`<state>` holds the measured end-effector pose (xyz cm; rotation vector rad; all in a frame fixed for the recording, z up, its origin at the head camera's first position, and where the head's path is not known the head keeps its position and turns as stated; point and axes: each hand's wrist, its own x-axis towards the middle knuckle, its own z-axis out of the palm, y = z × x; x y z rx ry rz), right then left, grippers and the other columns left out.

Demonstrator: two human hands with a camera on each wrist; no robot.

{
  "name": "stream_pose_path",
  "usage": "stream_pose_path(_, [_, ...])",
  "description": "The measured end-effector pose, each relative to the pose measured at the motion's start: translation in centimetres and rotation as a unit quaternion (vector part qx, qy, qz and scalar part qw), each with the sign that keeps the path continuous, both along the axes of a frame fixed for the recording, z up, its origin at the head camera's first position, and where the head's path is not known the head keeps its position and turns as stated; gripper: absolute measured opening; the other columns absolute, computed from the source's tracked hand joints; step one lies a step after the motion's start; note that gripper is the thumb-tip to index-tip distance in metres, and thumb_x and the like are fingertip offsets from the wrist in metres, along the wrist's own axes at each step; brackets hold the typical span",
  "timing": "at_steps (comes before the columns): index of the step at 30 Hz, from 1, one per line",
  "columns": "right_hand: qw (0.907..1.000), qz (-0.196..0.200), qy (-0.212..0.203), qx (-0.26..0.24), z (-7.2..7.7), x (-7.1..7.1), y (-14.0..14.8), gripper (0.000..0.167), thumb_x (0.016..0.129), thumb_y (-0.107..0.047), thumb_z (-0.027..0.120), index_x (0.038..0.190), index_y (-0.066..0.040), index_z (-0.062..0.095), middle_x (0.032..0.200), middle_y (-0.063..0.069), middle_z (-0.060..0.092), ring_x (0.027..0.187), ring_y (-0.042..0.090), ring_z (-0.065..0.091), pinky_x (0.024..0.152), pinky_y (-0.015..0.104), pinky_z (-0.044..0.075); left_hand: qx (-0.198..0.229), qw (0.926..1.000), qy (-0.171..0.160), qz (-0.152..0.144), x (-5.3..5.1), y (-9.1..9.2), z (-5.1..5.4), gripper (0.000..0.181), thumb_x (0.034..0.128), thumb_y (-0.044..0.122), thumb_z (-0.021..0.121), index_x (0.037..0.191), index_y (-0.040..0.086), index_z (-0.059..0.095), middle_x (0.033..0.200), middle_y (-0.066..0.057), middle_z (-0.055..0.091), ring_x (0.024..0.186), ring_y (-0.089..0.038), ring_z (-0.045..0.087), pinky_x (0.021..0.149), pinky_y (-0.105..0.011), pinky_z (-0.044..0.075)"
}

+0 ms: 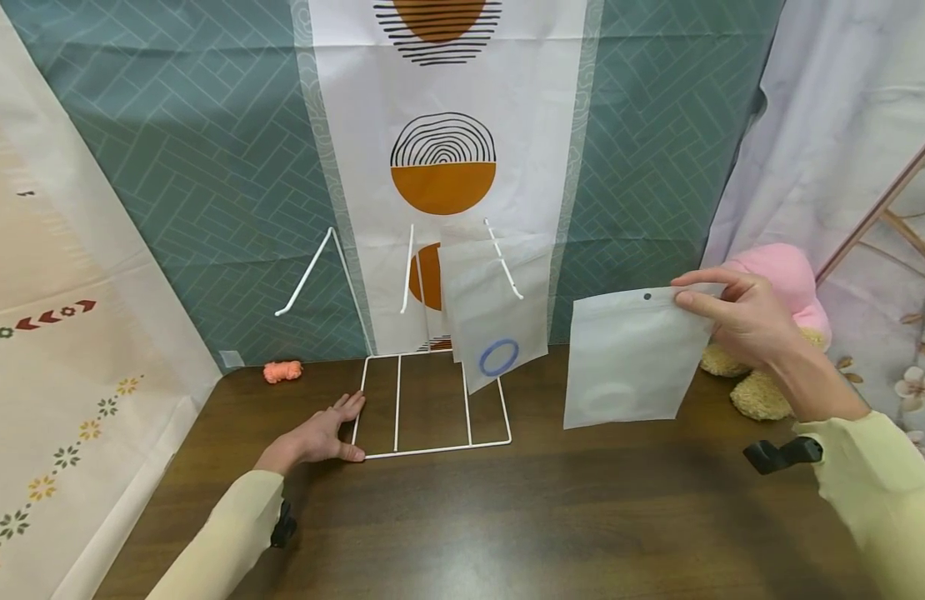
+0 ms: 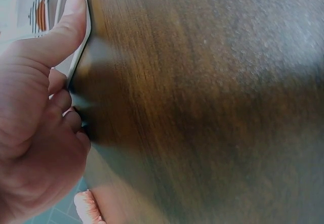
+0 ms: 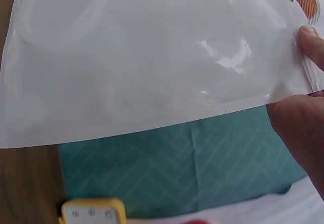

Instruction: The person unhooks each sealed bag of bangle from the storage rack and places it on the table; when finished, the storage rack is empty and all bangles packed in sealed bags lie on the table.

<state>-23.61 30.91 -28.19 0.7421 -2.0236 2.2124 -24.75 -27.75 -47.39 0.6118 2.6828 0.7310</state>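
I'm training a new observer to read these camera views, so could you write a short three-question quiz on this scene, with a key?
1. What does the left hand touch?
a) the pink toy
b) the wire rack
c) the orange bundle

2. True or false: the right hand pinches a white pouch by an upper corner.

3. Fill in the colour: the hanging pouch at the rack shows a ____ ring.

Key:
1. b; the thumb lies at the near left corner of its base.
2. True; the lower part of the pouch hangs below the fingers.
3. Blue.
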Motion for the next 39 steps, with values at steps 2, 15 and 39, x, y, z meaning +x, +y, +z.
stream_pose_path(2, [0.9999, -0.005, -0.010, 0.001, -0.4, 0.2, 0.8, 0.033, 0.094, 0.016, 0.055, 0.106, -0.005, 0.078, 0.047, -0.002, 0.045, 0.037, 0.015, 0.015, 0.035, 0.028, 0.016, 0.000, 1.0000, -0.001, 0.001, 0.1, -0.1, 0.0, 0.104, 0.0784, 0.034, 0.085, 0.153, -0.009, 0.027, 0.160, -0.031, 0.016, 0.144, -0.053, 0.010, 0.111, -0.069, 0.013])
stream_pose_path(15, [0.9973, 0.040, -0.060, 0.012, -2.5, 0.1, 4.5, 0.032, 0.098, 0.015, 0.049, 0.114, 0.001, 0.073, 0.110, 0.008, 0.072, 0.092, 0.017, 0.069, 0.070, 0.028, 0.058, 0.002, 1.0000, -0.005, 0.003, 0.3, -0.4, -0.3, 0.104, 0.0790, 0.035, 0.084, 0.153, -0.010, 0.026, 0.160, -0.031, 0.014, 0.145, -0.053, 0.009, 0.111, -0.070, 0.012])
stream_pose_path(39, [0.9451, -0.153, -0.037, 0.287, -8.0, -9.0, 3.8, 0.028, 0.096, -0.026, 0.071, 0.117, -0.008, 0.074, 0.092, -0.026, 0.060, 0.086, 0.005, 0.050, 0.067, 0.021, 0.041, -0.003, 0.9999, 0.005, -0.010, -0.1, -0.1, 0.0, 0.103, 0.0802, 0.036, 0.083, 0.152, -0.011, 0.026, 0.160, -0.029, 0.015, 0.145, -0.052, 0.010, 0.111, -0.069, 0.013])
